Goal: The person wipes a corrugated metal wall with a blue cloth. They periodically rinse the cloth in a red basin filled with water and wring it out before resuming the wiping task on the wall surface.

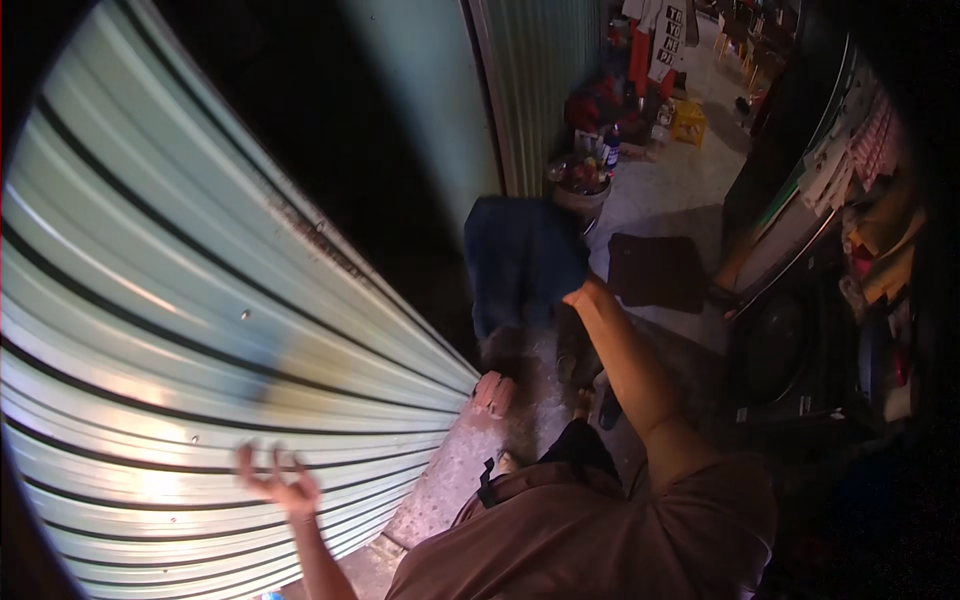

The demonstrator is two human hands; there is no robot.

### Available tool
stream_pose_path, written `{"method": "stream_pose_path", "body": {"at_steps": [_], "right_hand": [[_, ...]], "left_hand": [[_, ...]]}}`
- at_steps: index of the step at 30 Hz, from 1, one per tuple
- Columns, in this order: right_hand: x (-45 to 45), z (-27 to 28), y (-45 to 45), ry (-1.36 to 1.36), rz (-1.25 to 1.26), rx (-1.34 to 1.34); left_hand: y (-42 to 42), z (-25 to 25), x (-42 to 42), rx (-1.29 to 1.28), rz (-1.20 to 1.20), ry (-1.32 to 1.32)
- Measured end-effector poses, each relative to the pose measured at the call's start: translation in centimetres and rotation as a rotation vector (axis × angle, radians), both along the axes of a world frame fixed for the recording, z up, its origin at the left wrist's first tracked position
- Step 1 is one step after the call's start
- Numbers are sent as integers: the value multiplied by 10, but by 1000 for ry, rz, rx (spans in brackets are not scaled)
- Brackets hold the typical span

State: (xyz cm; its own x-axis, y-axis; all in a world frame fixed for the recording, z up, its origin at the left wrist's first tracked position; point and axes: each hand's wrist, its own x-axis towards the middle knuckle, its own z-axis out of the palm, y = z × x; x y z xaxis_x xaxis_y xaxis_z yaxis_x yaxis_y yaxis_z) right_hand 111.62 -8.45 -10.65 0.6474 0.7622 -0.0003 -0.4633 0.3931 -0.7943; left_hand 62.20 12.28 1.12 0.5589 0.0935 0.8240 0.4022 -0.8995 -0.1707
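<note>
My right hand (pixel 579 294) is stretched out in front of me and grips the edge of a dark blue cloth garment (pixel 521 259). The garment hangs down from it, slightly blurred, and its exact kind is hard to tell. On the other side, my left hand (pixel 279 484) is raised with its fingers spread and nothing in it. Behind that hand in the picture stands a pale corrugated metal wall (pixel 225 360); whether the fingers touch it I cannot tell.
Reddish bricks (pixel 493 394) lie at the wall's foot. A dark mat (pixel 656 271) covers part of the concrete floor (pixel 675 206). Ahead are a filled tub (pixel 581 199) and a yellow plastic stool (pixel 688 122). A dark front-loading washing machine (pixel 776 349) and piled cloths (pixel 874 142) line the right.
</note>
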Motion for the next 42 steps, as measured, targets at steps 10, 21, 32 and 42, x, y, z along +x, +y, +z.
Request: {"method": "stream_pose_path", "body": {"at_steps": [10, 21, 32, 42], "right_hand": [[110, -105, -150, -106, 8, -577], [168, -18, -307, -671, 16, -1059], [154, -9, -235, -287, -112, -338], [177, -36, -150, -50, -43, -269]], "left_hand": [[-120, -89, 350, -2344, -867, 484], [-197, -42, 475, -2780, -836, 138], [-233, -3, 563, -1275, -932, 528], [-247, 10, 626, -940, -1194, 905]]}}
